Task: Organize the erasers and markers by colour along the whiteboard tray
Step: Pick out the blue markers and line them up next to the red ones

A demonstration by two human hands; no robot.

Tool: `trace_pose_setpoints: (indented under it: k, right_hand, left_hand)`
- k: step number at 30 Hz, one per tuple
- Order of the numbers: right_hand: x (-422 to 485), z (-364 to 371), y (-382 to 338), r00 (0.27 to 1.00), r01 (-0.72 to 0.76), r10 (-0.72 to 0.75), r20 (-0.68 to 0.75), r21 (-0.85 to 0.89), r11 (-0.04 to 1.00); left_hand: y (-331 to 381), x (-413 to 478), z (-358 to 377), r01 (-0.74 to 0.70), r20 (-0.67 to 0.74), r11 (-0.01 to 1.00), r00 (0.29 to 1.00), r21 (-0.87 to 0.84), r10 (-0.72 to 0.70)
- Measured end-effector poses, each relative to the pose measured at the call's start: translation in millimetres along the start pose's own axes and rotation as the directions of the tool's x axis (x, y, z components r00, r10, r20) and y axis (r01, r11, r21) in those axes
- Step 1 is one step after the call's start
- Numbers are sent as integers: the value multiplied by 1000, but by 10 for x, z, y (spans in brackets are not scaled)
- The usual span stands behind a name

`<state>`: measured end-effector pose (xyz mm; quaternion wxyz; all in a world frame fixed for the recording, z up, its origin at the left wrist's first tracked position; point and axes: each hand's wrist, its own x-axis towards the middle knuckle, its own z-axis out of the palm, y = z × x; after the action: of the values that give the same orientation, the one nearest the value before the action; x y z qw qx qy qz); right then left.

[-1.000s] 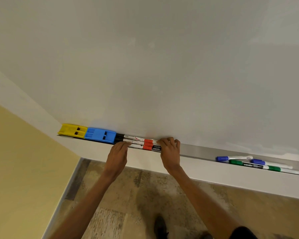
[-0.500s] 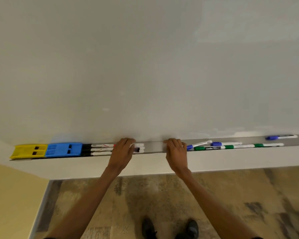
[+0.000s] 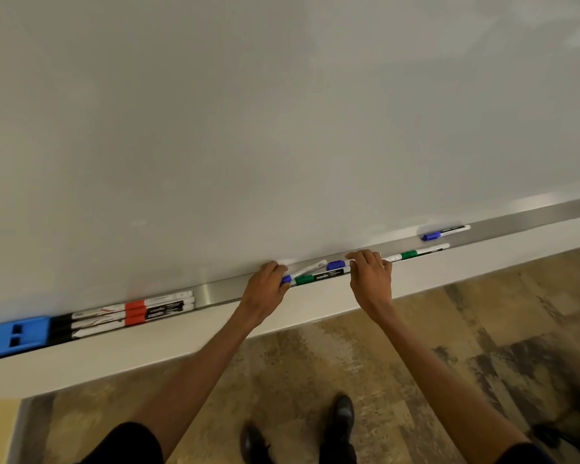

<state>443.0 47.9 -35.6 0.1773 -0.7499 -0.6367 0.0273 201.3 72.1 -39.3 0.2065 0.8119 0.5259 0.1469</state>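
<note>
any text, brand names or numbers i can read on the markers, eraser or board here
"camlin": on the black label of the green-capped marker between the hands, only just legible.
"camlin": seemingly the same brand on the black labels of the red-capped markers; blurred, so not certain.
Smaller print beside those labels: too small to read.
Far blue-capped marker: label unreadable.
Blue eraser and whiteboard: no text visible.
</note>
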Motion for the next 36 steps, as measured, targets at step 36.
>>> trace_pose_setpoints:
  k: [36]
  right_hand:
    - [772,-435,1594,928,316,-343,147,181,931]
  left_hand:
    - [731,383,216,118,-150,992,983,43,-110]
